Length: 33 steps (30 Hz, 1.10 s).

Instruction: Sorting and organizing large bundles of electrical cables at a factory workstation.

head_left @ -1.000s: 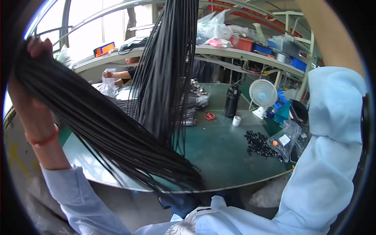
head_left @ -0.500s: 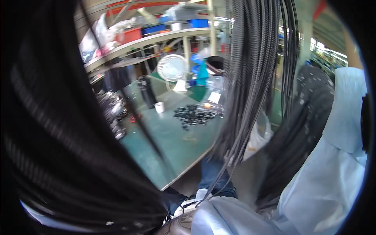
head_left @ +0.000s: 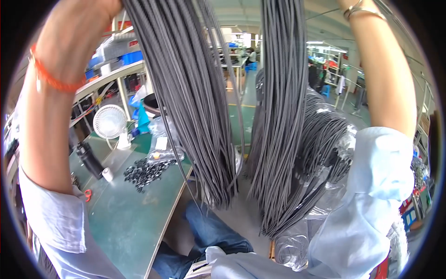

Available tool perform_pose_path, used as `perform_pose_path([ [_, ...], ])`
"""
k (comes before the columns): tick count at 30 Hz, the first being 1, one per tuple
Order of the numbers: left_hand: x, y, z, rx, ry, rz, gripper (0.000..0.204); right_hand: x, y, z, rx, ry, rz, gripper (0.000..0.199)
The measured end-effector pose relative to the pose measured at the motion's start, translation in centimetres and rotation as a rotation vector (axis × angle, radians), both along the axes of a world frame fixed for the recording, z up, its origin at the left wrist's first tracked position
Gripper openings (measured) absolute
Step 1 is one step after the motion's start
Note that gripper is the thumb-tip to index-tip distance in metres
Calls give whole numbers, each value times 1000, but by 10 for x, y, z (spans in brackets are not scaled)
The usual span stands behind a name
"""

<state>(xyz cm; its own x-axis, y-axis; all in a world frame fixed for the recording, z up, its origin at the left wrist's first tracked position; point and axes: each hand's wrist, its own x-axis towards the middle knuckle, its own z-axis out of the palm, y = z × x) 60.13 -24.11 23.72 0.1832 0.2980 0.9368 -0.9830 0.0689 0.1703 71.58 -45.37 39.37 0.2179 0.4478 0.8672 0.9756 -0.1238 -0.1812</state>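
Two hanging bundles of thin grey ribbed cords (head_left: 195,107) drop from twelve o'clock; both raised hands are cut off above, grip impossible to tell.

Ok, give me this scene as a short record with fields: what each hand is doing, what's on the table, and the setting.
left hand: raised to the top edge of the view, only the wrist with an orange band shows; grip cannot be told
right hand: raised out of view; forearm with a metal bangle shows
held up: two hanging bundles of dark grey cords, left bundle, right bundle
table: green worktable
on table: white desk fan, black bottle, pile of small black parts, red scissors
setting: workshop aisle with shelving
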Motion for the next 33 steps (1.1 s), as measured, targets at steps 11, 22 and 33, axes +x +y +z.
perform_pose_path([
  [11, 74, -16, -40, 243, 403, -286, 15, 199, 5, -97, -66, 128, -432, 55],
  [22, 241, -21, -36, 166, 389, -517, 18, 211, -155, 45, 866, -859, -882, 47],
  [33, 357, -88, -124, 249, 573, -639, 21, 233, -283, 2, 551, -316, -856, 25],
])
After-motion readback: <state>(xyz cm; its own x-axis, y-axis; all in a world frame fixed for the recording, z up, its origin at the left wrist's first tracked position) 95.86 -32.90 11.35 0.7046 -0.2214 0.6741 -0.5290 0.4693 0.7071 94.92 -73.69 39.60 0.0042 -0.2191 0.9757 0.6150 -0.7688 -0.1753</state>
